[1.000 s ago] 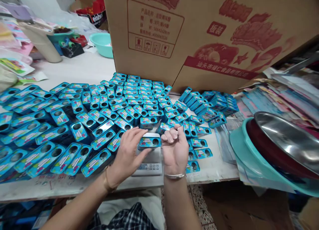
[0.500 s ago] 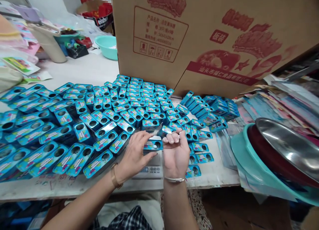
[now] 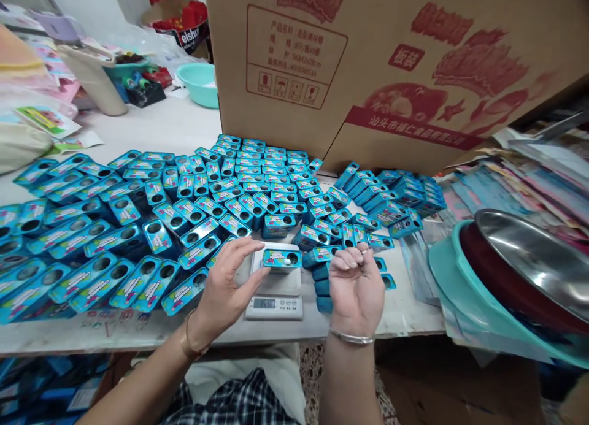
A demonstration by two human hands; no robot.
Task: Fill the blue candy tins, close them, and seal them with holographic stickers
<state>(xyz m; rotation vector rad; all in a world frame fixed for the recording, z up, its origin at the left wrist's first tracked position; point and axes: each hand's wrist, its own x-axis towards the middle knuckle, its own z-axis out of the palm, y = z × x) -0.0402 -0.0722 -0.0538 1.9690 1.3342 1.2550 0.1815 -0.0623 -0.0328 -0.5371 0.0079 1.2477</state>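
Note:
A small kitchen scale [image 3: 276, 310] with a lit display sits in front of me. On its plate rests a blue tin [image 3: 281, 258] with a round hole in its top, and a small white piece [image 3: 288, 262] shows at that hole. My left hand [image 3: 227, 284] is open just left of the tin, thumb and fingers spread by its left end; I cannot tell whether they touch it. To the right of the scale, my right hand [image 3: 356, 284] is turned palm up with its fingers curled closed. A small white piece [image 3: 363, 247] shows at its fingertips.
Many similar blue tins [image 3: 105, 241] cover the table on the left and behind the scale. A large cardboard box [image 3: 294, 63] stands at the back. Stacked bowls [image 3: 453, 271] and piled flat packaging [image 3: 497, 192] lie on the right. A turquoise bowl [image 3: 197, 84] stands back left.
My right hand has moved right, away from the tin on the scale. My left hand has shifted slightly left, so the scale's plate and display now show.

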